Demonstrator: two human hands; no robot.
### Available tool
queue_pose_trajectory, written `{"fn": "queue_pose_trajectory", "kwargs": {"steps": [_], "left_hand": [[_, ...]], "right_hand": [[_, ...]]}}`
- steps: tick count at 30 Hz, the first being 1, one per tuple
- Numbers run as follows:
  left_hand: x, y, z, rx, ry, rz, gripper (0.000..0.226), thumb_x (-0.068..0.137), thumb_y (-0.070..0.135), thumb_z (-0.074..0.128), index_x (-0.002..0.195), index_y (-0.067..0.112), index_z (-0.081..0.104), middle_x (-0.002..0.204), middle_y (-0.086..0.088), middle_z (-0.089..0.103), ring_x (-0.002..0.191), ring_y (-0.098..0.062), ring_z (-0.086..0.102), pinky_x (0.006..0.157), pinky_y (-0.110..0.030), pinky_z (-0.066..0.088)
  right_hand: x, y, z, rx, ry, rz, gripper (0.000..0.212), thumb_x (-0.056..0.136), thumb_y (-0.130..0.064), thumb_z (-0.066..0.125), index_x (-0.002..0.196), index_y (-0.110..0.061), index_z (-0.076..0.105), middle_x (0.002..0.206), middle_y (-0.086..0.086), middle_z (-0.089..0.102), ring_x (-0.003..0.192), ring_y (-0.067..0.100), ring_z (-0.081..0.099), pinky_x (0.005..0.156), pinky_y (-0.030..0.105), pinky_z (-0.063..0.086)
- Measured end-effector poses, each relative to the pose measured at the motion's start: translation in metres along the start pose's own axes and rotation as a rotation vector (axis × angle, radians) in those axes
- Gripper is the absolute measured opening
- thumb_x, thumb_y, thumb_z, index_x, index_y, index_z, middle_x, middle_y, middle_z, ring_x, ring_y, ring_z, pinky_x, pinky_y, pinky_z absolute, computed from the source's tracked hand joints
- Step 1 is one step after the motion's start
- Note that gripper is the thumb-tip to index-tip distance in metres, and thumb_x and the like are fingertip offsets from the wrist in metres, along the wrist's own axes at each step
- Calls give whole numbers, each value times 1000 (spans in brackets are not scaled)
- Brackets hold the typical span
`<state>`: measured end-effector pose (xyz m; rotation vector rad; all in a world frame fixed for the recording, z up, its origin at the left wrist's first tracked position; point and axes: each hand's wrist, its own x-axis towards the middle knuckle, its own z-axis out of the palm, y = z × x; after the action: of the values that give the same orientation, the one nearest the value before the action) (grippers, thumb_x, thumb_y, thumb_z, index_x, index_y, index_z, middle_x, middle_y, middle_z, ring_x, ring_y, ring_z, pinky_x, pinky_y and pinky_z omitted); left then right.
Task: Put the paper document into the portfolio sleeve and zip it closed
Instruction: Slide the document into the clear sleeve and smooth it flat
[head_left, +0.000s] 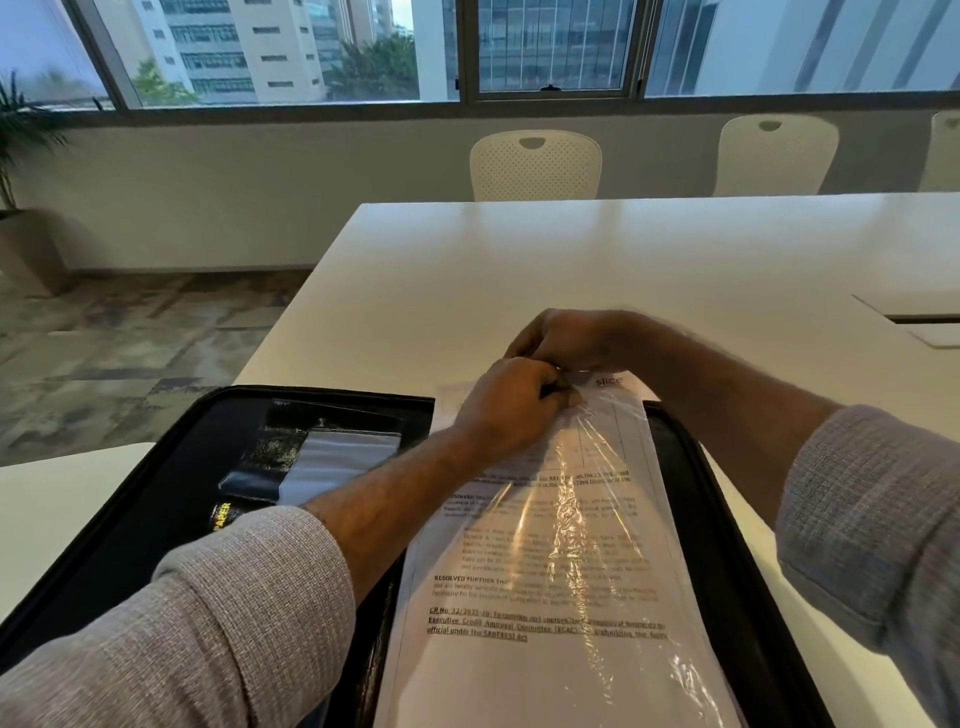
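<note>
A black zip portfolio (156, 499) lies open on the white table (623, 260). On its right half sits a clear plastic sleeve (587, 519), creased and shiny, with the printed paper document (545, 597) seen through it. My left hand (511, 410) pinches the sleeve's far top edge, fingers curled. My right hand (566, 338) is just beyond it, fingers curled on the same top edge. The paper's top end is hidden under both hands. I cannot tell how far the paper sits inside the sleeve.
The portfolio's left half holds a pocket with dark and white cards (306, 457). White chairs (535, 166) stand behind the table under the windows. A cable hatch (919, 322) sits in the tabletop at right. Carpeted floor and a potted plant (21, 156) lie to the left.
</note>
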<state>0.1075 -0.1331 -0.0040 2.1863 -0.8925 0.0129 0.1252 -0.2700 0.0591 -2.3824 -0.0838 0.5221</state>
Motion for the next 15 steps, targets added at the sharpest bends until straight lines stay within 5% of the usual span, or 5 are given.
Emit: {"fn": "queue_pose_trajectory", "kwargs": {"steps": [7,15], "left_hand": [[2,-2,-12,-15,39,22,16,87,35,68,89,20,74,73,9,69,65,-5,63,63,-19,48],[3,3,-6,6,-2,32,15,89,32,67,90,18,74,81,7,71,73,-6,64,70,-21,51]], "right_hand": [[-18,30,-10,-81,95,91,14,86,-19,69,99,-23,71,98,3,71,86,18,69,75,34,60],[-47,65,-19,235,68,33,18,93,-14,59,103,-10,73,105,11,71,98,26,69,82,38,59]]}}
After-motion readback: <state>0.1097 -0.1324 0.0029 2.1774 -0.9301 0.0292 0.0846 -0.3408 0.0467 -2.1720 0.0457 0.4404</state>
